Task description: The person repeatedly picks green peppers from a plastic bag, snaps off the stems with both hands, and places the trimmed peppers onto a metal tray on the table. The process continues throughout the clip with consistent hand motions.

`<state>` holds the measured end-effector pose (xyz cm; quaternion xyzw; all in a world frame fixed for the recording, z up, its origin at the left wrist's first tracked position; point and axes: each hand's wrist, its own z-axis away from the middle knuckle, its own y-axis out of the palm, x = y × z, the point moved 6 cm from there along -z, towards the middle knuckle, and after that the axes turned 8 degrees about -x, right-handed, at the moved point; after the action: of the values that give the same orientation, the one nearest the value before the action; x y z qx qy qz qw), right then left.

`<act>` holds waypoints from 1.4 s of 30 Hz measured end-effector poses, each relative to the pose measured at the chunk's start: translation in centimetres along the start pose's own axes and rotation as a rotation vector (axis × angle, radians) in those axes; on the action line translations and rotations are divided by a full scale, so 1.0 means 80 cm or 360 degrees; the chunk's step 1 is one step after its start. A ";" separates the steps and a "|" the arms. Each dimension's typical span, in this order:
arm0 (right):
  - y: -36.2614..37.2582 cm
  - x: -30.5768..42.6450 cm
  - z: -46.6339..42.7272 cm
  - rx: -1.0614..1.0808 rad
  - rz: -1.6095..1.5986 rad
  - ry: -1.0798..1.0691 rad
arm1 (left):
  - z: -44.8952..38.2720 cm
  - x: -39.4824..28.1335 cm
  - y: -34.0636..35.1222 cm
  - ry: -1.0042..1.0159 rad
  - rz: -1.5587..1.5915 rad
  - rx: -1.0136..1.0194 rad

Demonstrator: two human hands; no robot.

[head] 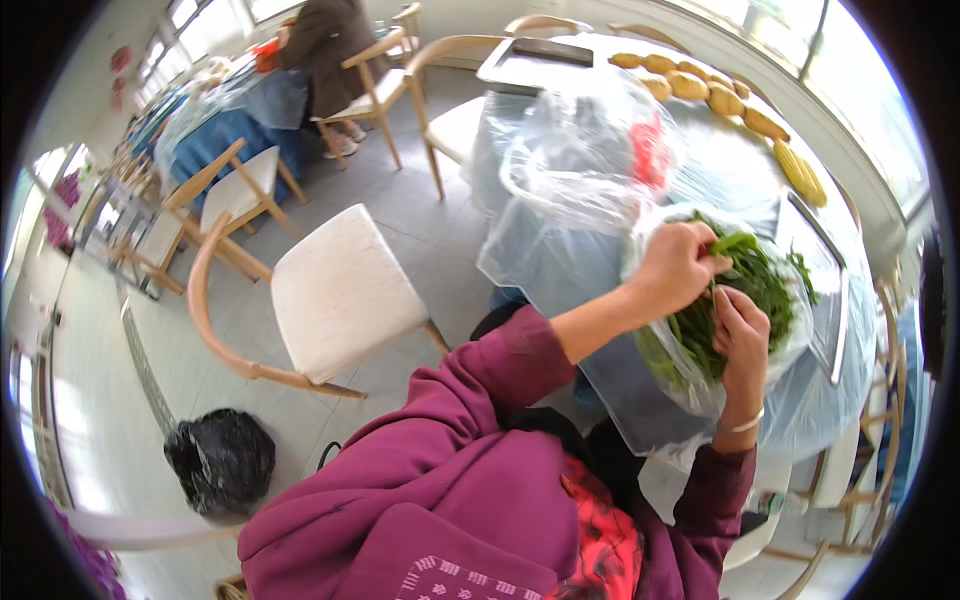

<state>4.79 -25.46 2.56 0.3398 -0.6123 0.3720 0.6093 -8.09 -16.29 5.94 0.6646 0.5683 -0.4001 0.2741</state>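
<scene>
My left hand (673, 261) pinches a sprig of leafy greens (739, 251) over an open clear plastic bag (694, 405). Just nearer to me, my right hand (740, 330) has its thumb and fingers closed on the stem of the same sprig. More dark leafy greens (772, 307) fill the bag beneath both hands. To the right of the bag lies a metal tray (829, 300), with a few loose leaves at its edge. Left of the greens stands another clear plastic bag (570, 150) with a red print; what it holds is unclear.
Potatoes (724, 97) and peeled corn cobs (799, 174) line the far edge of the plastic-covered table (731, 161). A second metal tray (491, 71) sits at the far left. Wooden chairs (341, 292) stand about; a black plastic bag (220, 459) rests on the floor. A person (330, 52) stands beyond.
</scene>
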 end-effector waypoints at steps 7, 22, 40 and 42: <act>-0.001 -0.007 -0.003 0.0232 -0.0456 0.0217 | 0.012 0.024 0.020 -0.0524 0.0738 0.0098; -0.005 0.003 0.002 0.0160 0.0162 -0.0287 | 0.036 0.009 0.019 -0.0352 0.0469 0.0051; -0.023 0.008 0.005 0.0086 0.0133 -0.0313 | 0.045 0.033 0.026 -0.0687 0.0787 0.0155; -0.030 0.008 0.001 0.0131 0.0028 -0.0168 | 0.041 0.029 0.020 -0.0671 0.0828 0.0102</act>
<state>6.84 -26.69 3.29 0.3784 -0.6307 0.3837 0.5584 -7.15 -18.05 2.07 0.6982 0.2976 -0.4631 0.4577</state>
